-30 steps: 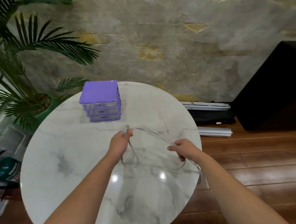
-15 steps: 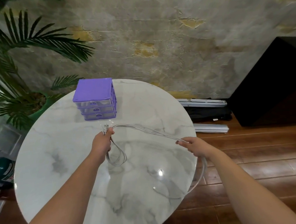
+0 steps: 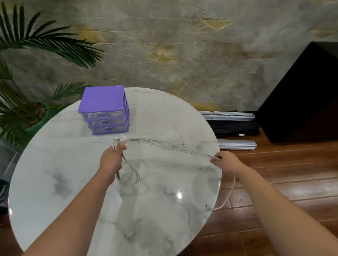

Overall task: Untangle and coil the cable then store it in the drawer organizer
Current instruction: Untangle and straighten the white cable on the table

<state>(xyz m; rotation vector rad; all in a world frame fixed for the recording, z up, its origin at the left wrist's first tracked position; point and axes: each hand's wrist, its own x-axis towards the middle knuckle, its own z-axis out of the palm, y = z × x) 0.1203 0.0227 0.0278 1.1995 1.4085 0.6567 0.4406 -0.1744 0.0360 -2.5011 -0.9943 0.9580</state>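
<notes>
Cable [image 3: 170, 147] pulled tauter, pale grey strands

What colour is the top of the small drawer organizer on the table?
Purple; the drawer organizer has clear drawer fronts with purple handles. The head view shows it.

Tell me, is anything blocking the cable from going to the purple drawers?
Nothing on the table lies between the cable and the drawers. But all three drawers look closed, and both the left hand and right hand hold cable.
</notes>
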